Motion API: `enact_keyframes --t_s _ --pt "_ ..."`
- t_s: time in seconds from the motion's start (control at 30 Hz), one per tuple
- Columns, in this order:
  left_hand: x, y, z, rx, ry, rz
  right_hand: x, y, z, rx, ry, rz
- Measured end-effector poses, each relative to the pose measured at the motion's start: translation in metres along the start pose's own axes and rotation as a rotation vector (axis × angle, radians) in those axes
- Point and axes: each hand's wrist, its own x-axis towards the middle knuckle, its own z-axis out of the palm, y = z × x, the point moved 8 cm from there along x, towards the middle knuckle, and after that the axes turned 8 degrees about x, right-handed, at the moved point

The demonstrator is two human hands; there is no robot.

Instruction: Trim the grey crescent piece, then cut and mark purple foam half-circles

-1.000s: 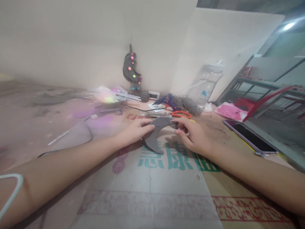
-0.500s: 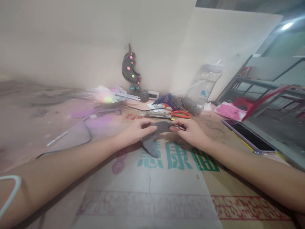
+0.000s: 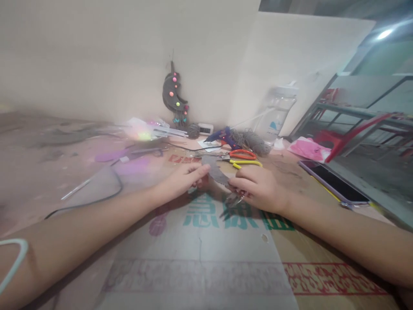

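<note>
A grey crescent-shaped piece [image 3: 217, 171], apparently wrapped in yarn, is held up over the printed cardboard. My left hand [image 3: 190, 177] pinches its left end between thumb and fingers. At its lower right part, my right hand [image 3: 258, 187] is closed on it with curled fingers. Below the right fingers, a blurred dark pointed bit [image 3: 228, 209] sticks out; I cannot make out whether it belongs to the crescent. Just behind the hands lie scissors with red handles [image 3: 242, 154] and a tool with yellow handles [image 3: 247, 163].
A decorated grey crescent [image 3: 172, 92] with coloured balls hangs on the wall. Along the back are a blue glue gun [image 3: 226, 137], grey yarn [image 3: 254, 143], a clear bottle [image 3: 277, 112] and plastic-wrapped sticks [image 3: 167, 131]. A phone [image 3: 335, 183] lies right; a black cord [image 3: 119, 185] curves left.
The crescent has been turned, its lower tip no longer pointing down by my left hand. My right hand has curled tighter around it. The yellow handles now show.
</note>
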Motion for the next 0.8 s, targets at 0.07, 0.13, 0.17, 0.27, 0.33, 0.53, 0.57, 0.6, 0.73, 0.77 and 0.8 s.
enact_keyframes --t_s 0.07,0.13,0.17,0.27,0.33,0.53,0.57,0.6,0.73,0.77,0.8 --pt "0.0 0.0 -0.002 0.031 0.013 -0.006 0.002 -0.009 0.009 -0.014 -0.095 -0.041" --pt "0.001 -0.002 -0.004 0.017 0.013 -0.017 0.004 -0.013 0.011 0.014 -0.131 -0.052" --pt "0.001 -0.003 -0.004 0.006 0.014 -0.021 0.005 -0.015 0.01 0.041 -0.13 -0.05" --pt "0.001 -0.004 -0.005 -0.019 0.019 -0.045 0.004 -0.011 0.004 0.152 -0.08 0.011" --pt "0.001 -0.004 -0.004 -0.043 0.019 -0.053 0.002 -0.002 0.002 0.209 -0.035 0.107" --pt "0.0 -0.008 -0.002 -0.159 0.031 -0.082 -0.007 0.034 0.011 0.252 0.062 0.388" --pt "0.0 -0.009 -0.002 -0.179 0.028 -0.091 -0.009 0.04 0.013 0.278 0.079 0.425" --pt "0.0 -0.01 -0.001 -0.194 0.022 -0.096 -0.01 0.045 0.015 0.302 0.1 0.464" --pt "0.001 -0.009 -0.001 -0.199 0.006 -0.077 -0.016 0.06 0.02 0.344 0.15 0.569" --pt "0.001 -0.009 -0.001 -0.194 0.006 -0.074 -0.016 0.06 0.02 0.348 0.148 0.57" --pt "0.0 -0.009 -0.001 -0.195 0.009 -0.074 -0.015 0.058 0.02 0.351 0.14 0.557"
